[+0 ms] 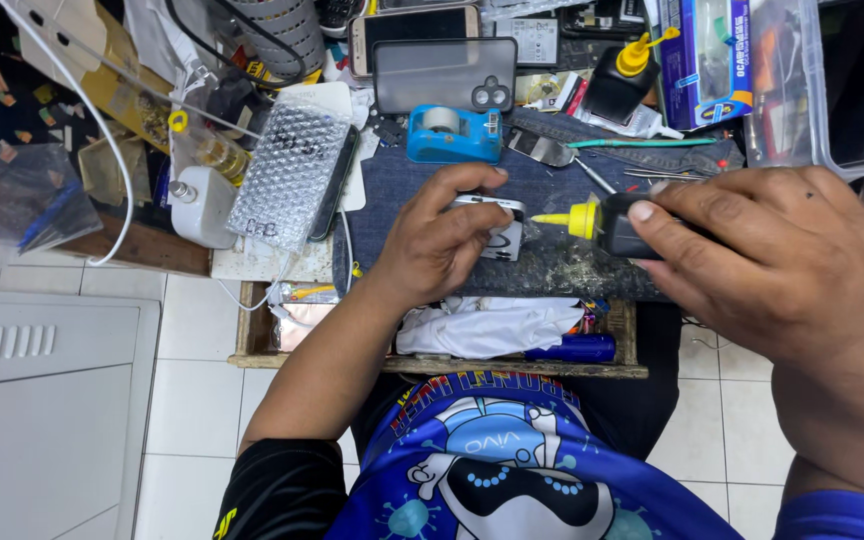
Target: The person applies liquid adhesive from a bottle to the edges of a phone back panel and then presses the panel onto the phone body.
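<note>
My left hand (439, 238) presses down on a small white and silver device (500, 228) lying on the dark denim work mat (552, 270). My right hand (772, 255) grips a black squeeze bottle (617, 225) with a yellow nozzle (567, 218). The bottle lies sideways, and its tip points left, almost touching the device's right edge.
A blue tape dispenser (454, 133), a dark phone case (444, 73), a phone (414, 25), a bubble-wrapped phone (290, 175), a second black bottle (622, 80), tweezers and a metal spatula (552, 152) crowd the bench behind. An open wooden drawer (432, 365) holds white cloth (492, 328).
</note>
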